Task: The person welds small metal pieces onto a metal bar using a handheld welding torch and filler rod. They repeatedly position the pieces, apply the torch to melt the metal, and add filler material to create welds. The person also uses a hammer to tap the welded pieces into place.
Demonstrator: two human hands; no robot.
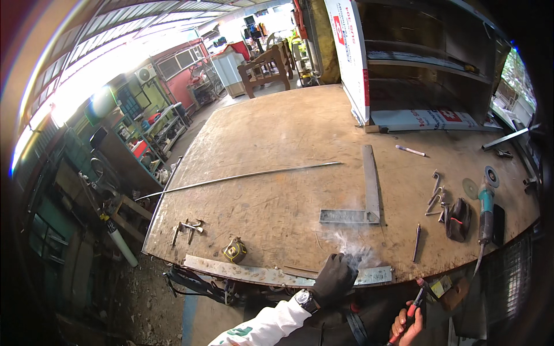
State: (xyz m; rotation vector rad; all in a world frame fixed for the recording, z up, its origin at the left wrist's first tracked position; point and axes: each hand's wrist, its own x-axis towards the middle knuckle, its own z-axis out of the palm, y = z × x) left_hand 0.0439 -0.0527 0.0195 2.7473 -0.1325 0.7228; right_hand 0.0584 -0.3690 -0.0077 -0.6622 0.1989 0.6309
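Observation:
My left hand [334, 279], in a dark glove with a watch at the wrist, is closed at the table's near edge, over a flat metal strip [242, 269]. White smoke [353, 247] drifts around its fingertips and hides what they pinch. My bare right hand [407, 326] is lower right, below the table edge, wrapped round the red and black handle of a welding torch [416, 300]. The torch's head points up, with a pinkish tip. Just beyond the smoke lies a metal try square [371, 190], its short leg pointing left.
A thin metal rod [242, 178] crosses the wooden table [277, 127] and overhangs its left edge. Near the front are a tape measure [235, 250] and clamps [187, 229]. Rightward lie a marker [410, 150], black pouch [457, 220] and angle grinder [487, 210]. A metal cabinet [427, 95] stands behind.

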